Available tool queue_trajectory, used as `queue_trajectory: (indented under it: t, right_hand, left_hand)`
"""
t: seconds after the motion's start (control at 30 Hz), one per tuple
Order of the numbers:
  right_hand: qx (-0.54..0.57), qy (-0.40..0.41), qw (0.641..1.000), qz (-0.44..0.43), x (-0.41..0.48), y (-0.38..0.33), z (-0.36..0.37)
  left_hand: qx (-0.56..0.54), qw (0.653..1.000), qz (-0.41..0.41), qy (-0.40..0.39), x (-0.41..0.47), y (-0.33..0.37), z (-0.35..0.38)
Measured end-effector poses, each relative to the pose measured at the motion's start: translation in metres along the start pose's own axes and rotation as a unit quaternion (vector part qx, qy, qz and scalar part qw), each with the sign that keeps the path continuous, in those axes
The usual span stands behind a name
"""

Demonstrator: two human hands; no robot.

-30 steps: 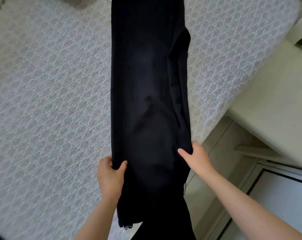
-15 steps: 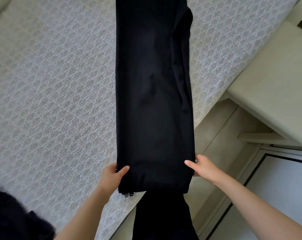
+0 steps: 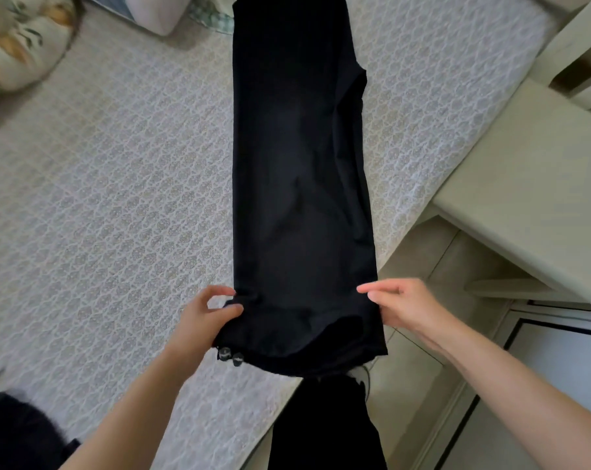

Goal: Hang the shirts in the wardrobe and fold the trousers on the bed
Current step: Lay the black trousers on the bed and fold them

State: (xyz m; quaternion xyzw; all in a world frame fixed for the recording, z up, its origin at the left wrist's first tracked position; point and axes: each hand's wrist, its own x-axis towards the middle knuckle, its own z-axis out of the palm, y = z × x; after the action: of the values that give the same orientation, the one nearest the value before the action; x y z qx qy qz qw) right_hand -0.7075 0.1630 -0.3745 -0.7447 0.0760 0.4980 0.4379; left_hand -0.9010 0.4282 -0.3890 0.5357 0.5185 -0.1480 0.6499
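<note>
Patterned quilted cover spreads across the bed (image 3: pixel 117 198), seen from the head camera, with a floral pillow (image 3: pixel 19 39) at its far corner and a cream cabinet (image 3: pixel 524 184) alongside. Black trousers (image 3: pixel 300 184) lie lengthwise on the cover, leg laid on leg, their near end at the mattress edge. The left hand (image 3: pixel 199 317) pinches the near left corner. The right hand (image 3: pixel 409 307) rests straight-fingered at the right edge; whether its thumb grips beneath cannot be told. Folding appears under way, with the lengthwise fold made. Next, both hands likely need a firm hold on the near end to carry it up towards the far end.
</note>
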Motion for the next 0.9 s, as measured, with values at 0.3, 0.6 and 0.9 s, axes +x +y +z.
queue_trajectory:
  t: [0.3, 0.6, 0.9]
  right_hand:
    - [0.184, 0.018, 0.983, 0.005, 0.115, -0.098, -0.026]
    - [-0.041, 0.158, 0.987, 0.004, 0.149, -0.051, -0.005]
    - [-0.046, 0.137, 0.989, 0.028, 0.140, -0.035, -0.006]
  left_hand:
    - [-0.185, 0.981, 0.027, -0.042, 0.119, 0.113, -0.009]
    - [0.072, 0.995, 0.046, 0.060, 0.141, 0.064, 0.005]
    - [0.065, 0.995, 0.043, 0.067, 0.117, 0.032, 0.005]
